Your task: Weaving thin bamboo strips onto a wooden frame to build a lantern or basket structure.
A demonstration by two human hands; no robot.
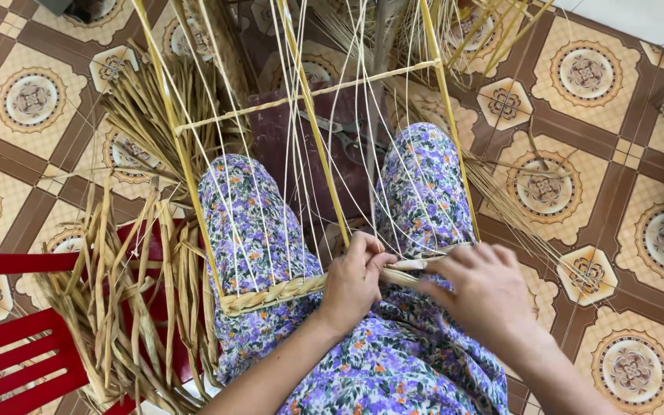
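Low in the frame's centre, my left hand (353,278) and right hand (479,290) both pinch a braided straw strip (274,293) (lying across my floral-trousered lap) on a bamboo frame (313,115); dried reeds (128,300) lie lower left, scissors (347,142) above.

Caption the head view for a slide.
Left hand and right hand pinch a braided straw strand across a frame's strings over the lap.

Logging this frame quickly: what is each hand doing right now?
Left hand: closed, pinching the pale braided straw weave on the thin cane frame.
Right hand: closed on a flat straw strand.
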